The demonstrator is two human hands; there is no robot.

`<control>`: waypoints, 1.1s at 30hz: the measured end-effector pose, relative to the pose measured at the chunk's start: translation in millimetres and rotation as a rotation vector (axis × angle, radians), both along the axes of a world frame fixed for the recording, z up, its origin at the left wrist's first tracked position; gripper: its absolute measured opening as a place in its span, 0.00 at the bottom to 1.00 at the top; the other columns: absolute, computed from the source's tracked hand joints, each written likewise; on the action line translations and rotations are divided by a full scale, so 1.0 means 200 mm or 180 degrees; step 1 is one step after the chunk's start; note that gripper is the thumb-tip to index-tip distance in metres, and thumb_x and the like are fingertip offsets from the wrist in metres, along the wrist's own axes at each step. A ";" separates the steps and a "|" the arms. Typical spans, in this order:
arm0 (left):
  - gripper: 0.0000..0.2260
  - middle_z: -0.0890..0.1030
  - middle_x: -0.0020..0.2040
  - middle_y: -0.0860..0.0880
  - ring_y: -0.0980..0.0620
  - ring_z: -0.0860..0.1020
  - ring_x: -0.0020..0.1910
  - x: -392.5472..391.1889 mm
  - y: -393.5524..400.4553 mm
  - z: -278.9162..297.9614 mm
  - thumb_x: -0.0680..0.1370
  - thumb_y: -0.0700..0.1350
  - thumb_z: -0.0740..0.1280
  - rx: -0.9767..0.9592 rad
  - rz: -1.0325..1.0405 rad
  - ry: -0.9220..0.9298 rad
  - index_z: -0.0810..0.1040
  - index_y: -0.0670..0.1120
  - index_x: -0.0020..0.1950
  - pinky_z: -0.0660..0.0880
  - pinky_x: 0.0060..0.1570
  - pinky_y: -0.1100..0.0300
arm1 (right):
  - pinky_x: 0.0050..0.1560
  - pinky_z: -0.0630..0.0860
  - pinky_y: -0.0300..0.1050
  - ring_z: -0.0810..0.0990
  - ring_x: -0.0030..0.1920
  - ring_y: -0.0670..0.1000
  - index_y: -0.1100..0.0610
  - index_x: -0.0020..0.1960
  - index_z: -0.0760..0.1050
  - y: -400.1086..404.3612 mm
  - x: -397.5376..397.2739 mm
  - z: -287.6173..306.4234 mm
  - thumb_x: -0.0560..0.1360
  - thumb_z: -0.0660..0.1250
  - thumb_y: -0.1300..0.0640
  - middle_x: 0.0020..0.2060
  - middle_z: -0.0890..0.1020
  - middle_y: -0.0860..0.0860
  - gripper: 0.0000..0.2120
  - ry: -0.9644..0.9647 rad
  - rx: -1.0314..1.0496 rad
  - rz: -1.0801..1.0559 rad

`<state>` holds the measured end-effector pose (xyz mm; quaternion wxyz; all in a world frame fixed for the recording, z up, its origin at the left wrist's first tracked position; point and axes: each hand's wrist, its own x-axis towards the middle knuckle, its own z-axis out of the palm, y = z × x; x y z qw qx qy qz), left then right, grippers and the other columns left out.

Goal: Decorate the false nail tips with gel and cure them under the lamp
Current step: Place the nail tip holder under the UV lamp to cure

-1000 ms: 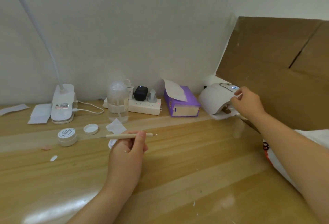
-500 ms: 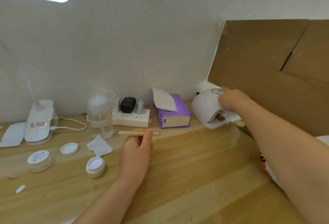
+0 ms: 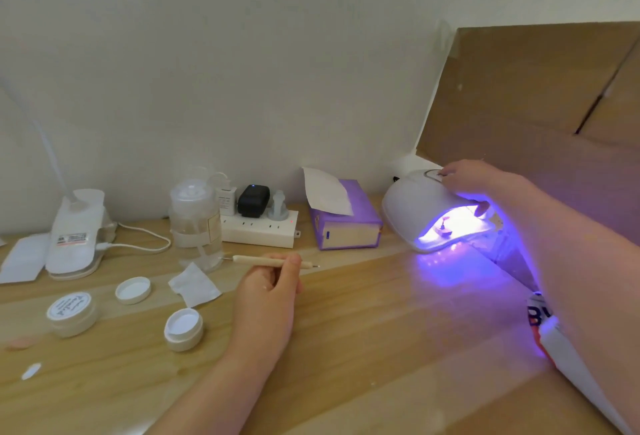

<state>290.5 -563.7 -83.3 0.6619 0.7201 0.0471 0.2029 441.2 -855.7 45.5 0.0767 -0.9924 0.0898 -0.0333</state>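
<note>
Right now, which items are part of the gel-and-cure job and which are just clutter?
In use: curing lamp, lit; right hand on it; dotting tool in left hand; open gel jar.
Lying about: tissue box, power strip, clear bottle.

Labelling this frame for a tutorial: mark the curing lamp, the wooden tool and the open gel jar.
curing lamp (image 3: 412, 208): head view, on its white dome.
wooden tool (image 3: 256, 260): head view, on the bare shaft left of the fingers.
open gel jar (image 3: 183, 325): head view, on its white inside.
</note>
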 end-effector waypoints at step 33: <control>0.07 0.81 0.35 0.55 0.60 0.78 0.36 -0.81 0.89 0.20 0.78 0.51 0.64 0.0596 0.0407 -0.0363 0.79 0.60 0.42 0.73 0.41 0.58 | 0.32 0.68 0.38 0.71 0.29 0.40 0.48 0.41 0.79 1.58 -1.32 -0.12 0.72 0.66 0.47 0.25 0.72 0.42 0.06 -0.0843 0.1738 0.2556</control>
